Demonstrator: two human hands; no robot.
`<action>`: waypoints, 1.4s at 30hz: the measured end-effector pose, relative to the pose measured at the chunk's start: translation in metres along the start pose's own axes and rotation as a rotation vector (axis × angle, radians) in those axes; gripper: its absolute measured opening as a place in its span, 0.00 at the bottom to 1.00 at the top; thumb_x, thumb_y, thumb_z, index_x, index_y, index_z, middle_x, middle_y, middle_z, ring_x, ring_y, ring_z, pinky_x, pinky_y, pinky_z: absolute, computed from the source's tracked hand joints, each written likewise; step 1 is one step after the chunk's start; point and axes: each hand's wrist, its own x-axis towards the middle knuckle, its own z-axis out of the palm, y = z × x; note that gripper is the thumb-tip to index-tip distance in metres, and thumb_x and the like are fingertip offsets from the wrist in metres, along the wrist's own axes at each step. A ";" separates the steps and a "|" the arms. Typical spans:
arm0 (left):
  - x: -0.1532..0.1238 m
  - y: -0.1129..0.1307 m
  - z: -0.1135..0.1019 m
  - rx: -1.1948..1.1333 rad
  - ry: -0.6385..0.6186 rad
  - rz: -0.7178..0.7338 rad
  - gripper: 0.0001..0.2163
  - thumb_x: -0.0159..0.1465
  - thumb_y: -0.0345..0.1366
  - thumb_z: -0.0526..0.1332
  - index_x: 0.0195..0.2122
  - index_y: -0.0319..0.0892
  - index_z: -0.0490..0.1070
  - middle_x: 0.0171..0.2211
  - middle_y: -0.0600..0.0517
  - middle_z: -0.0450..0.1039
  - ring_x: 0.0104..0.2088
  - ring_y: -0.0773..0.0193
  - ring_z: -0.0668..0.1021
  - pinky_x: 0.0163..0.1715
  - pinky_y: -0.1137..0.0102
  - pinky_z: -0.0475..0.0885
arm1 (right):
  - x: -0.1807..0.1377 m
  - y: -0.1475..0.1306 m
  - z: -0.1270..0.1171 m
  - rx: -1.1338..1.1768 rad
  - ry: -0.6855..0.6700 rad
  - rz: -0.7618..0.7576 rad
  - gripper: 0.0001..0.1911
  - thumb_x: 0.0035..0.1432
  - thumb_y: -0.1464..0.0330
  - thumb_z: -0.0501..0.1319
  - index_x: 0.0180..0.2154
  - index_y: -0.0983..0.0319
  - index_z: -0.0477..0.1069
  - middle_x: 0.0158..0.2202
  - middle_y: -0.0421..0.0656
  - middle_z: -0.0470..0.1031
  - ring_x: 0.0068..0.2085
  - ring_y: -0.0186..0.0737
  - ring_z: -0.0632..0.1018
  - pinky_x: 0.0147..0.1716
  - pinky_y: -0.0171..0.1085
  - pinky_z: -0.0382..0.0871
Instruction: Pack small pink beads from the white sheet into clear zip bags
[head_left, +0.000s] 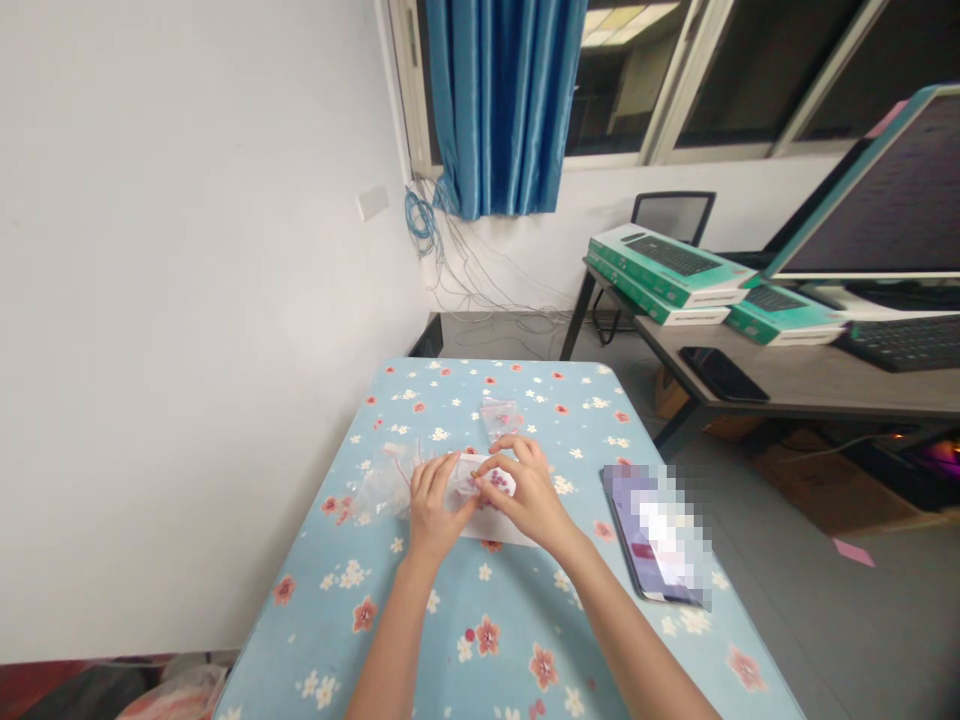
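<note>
On the counter (420,640), 1 crumpled bag (379,492) lies just left of the left hand (435,515); its fingers rest on the left side of 1 paper (499,530), whether gripping I cannot tell; the paper lies between and under both hands, its long axis too covered to read; beads (501,482), too small to count, sit nearer the right hand (532,495), which pinches 1 gold bit (475,474); 1 small bag (500,415) lies beyond; 1 tablet (649,540) lies rightmost.

The right hand (531,490) partly hides the white sheet (499,528)
</note>
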 end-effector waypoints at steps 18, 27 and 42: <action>-0.002 -0.004 0.003 0.026 0.048 -0.085 0.22 0.56 0.38 0.64 0.51 0.39 0.66 0.44 0.43 0.73 0.45 0.53 0.73 0.48 0.57 0.68 | -0.002 -0.004 0.004 -0.055 -0.032 0.009 0.07 0.52 0.61 0.66 0.32 0.57 0.74 0.44 0.44 0.70 0.49 0.50 0.66 0.47 0.48 0.60; 0.003 -0.002 -0.007 -0.264 -0.003 -0.237 0.21 0.56 0.40 0.65 0.51 0.42 0.67 0.44 0.45 0.73 0.46 0.56 0.74 0.48 0.60 0.68 | -0.001 0.002 0.006 -0.024 0.051 0.056 0.04 0.57 0.67 0.60 0.31 0.57 0.74 0.43 0.45 0.70 0.49 0.49 0.66 0.47 0.47 0.61; 0.009 -0.006 -0.005 -0.705 0.068 -0.588 0.10 0.58 0.42 0.62 0.28 0.40 0.73 0.34 0.48 0.75 0.38 0.62 0.76 0.43 0.68 0.69 | 0.000 0.011 -0.001 0.025 -0.046 0.067 0.07 0.62 0.66 0.55 0.32 0.58 0.70 0.48 0.44 0.68 0.53 0.49 0.63 0.52 0.50 0.57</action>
